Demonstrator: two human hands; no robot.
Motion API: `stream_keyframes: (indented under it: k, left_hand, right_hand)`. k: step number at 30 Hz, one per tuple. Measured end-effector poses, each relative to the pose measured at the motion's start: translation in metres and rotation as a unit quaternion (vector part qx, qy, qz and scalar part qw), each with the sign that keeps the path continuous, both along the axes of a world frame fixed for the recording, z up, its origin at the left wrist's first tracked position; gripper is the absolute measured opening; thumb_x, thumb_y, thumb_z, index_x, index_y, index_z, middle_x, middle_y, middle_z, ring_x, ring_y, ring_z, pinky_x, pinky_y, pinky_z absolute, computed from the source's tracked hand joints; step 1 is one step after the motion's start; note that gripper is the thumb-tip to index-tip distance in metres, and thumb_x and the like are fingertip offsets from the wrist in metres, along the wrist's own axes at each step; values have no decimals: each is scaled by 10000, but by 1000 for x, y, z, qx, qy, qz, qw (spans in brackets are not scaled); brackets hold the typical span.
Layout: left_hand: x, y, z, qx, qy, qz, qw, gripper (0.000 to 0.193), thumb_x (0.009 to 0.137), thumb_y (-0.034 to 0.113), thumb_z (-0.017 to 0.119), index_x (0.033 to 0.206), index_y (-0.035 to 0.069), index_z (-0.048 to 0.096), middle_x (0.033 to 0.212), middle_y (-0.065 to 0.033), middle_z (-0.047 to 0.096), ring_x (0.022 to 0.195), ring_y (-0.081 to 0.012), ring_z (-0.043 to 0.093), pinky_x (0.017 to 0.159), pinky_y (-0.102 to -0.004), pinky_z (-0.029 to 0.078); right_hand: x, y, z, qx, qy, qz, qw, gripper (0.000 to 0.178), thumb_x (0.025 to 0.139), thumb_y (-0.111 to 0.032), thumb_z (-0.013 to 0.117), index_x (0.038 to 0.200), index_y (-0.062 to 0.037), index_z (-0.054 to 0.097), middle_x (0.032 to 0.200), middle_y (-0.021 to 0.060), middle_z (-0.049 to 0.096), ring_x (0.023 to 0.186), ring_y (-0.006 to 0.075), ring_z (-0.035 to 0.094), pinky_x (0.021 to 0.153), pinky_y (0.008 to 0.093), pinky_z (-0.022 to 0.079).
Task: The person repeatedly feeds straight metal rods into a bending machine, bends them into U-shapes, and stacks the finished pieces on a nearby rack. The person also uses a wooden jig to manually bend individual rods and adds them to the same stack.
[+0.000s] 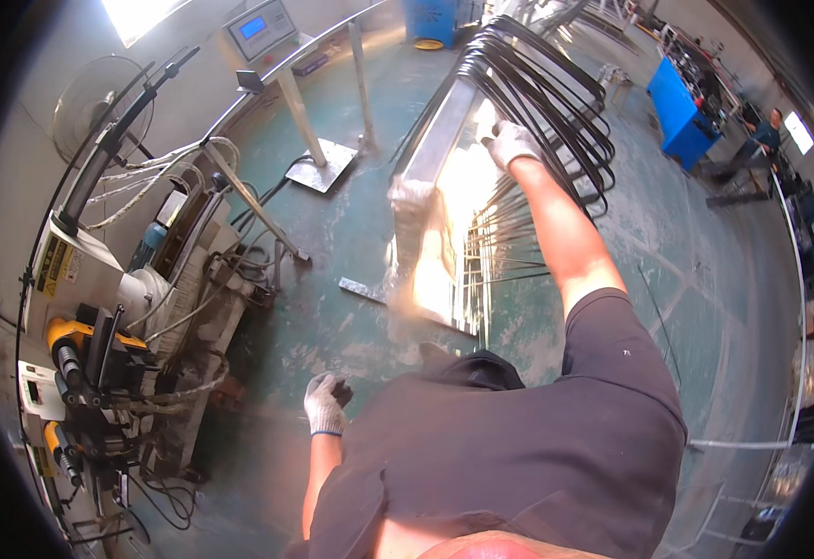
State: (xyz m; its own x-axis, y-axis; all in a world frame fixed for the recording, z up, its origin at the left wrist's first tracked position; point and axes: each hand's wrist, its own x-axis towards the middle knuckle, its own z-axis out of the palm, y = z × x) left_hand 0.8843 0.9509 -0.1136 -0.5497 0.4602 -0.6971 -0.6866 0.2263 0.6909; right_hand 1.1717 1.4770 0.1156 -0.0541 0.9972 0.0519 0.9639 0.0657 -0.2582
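My right hand (513, 145), in a white knit glove, reaches forward at the end of an outstretched arm. Its thumb and fingers are apart, beside the metal beam of a rack (439, 140) and close to the black bent rods (556, 102) hanging on it; glare hides whether it touches them. Several of these rods loop over the rack's far end and hang down its right side. Low on the left, my left hand (326, 403), gloved in white with a dark palm, is held near my body with curled fingers. What it holds, if anything, is hidden.
On the left stands a machine (136, 298) with hoses and yellow-and-black parts. A control box (259, 30) with a blue screen is behind it, near a post's metal base plate (323, 166). A blue bench (682, 112) and another person (763, 135) are far right.
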Motion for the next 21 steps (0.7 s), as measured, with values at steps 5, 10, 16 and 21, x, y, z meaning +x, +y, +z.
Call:
stream_keyframes:
  k: [5,10,16,21]
  left_hand:
    - [13,-5,-34,-25,-126,81,988,219,1017,134,652,1221,69,610,938,-121,707,782,-289,698,671,-447,583]
    - [53,32,33,-40,36,50,997,204,978,179,682,1107,21,675,883,-93,708,776,-209,684,689,-385,561]
    - [87,-3,48,-78,104,154,979,139,972,160,688,1009,26,695,843,-42,681,728,-127,625,677,-302,523]
    - [90,-46,28,-75,87,215,970,152,968,210,709,1028,70,711,845,-17,691,715,-118,637,644,-302,527]
  right_hand:
    - [15,170,9,-3,-10,1,1000,434,949,-346,664,1355,-206,722,1429,158,673,1339,371,632,1122,462,515]
    - [51,312,-75,73,13,-148,986,513,956,-455,658,1345,-126,724,1410,209,663,1309,379,645,1081,474,531]
    - [-36,138,-194,181,129,185,957,445,953,-397,675,1282,-105,736,1259,168,682,1158,328,664,987,436,544]
    - [-35,-70,-298,-27,104,305,946,388,950,-350,689,1229,-87,746,1133,134,698,1033,286,680,908,405,554]
